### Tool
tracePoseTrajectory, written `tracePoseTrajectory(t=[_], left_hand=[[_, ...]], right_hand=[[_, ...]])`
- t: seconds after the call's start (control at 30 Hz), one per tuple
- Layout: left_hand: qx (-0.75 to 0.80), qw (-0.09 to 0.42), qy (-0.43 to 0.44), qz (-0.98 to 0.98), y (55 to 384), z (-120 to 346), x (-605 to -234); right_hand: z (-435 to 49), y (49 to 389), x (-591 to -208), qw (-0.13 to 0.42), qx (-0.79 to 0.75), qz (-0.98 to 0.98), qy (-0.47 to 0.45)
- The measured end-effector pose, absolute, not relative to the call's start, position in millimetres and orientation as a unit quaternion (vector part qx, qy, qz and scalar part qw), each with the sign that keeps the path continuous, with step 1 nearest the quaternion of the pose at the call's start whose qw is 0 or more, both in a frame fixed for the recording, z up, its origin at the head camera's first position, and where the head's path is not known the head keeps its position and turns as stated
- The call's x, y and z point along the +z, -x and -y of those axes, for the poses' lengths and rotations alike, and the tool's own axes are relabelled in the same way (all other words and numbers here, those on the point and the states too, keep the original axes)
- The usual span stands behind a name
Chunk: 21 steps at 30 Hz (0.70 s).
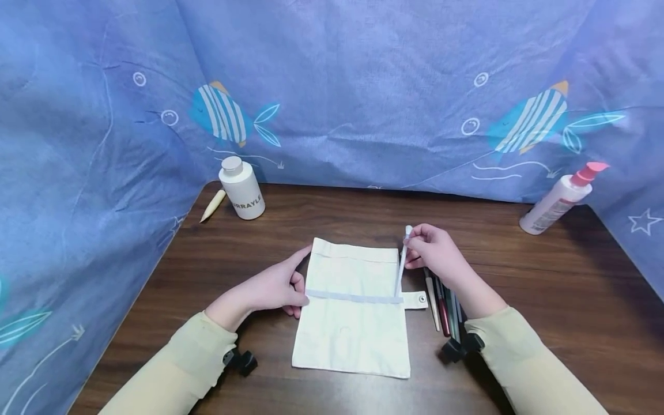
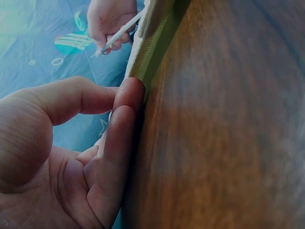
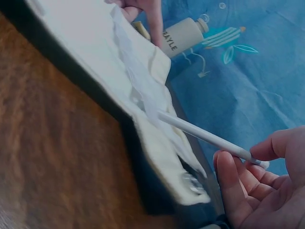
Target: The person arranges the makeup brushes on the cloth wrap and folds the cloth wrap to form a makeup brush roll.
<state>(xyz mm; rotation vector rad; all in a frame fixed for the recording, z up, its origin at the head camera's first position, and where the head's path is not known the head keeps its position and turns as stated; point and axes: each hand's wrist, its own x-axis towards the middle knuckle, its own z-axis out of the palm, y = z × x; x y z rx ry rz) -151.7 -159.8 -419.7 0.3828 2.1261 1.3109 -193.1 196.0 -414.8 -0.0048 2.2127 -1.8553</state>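
A cream cloth pen roll lies spread on the table, with a pale grey band across its middle and a snap strap at its right. My right hand pinches a slim white pen near its top end. The pen's lower end goes in at the band by the roll's right edge; its tip is hidden. At the roll's left edge, my left hand pinches the cloth between thumb and fingers, the index finger stretched toward the top corner. Several pens lie beneath my right wrist.
A white bottle and a cream pointed stick are at the back left of the wooden table. Toward the back right stands a pump bottle with a pink top. A blue fish-print curtain hangs behind.
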Motion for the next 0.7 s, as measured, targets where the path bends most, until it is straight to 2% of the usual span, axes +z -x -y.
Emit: tracePoseTrajectory(t=[0.27, 0.5, 0.7], left_hand=[[0.495, 0.305, -0.144, -0.801, 152, 159, -414], [0.492, 0.308, -0.145, -0.801, 150, 159, -417], [0.499, 0.3, -0.146, -0.8, 151, 160, -419]], right_hand=[[-188, 188, -411, 0.148, -0.57, -0.808, 0.003], [-183, 180, -413, 0.201, -0.539, -0.817, 0.016], [-181, 176, -415, 0.213, -0.478, -0.851, 0.038]])
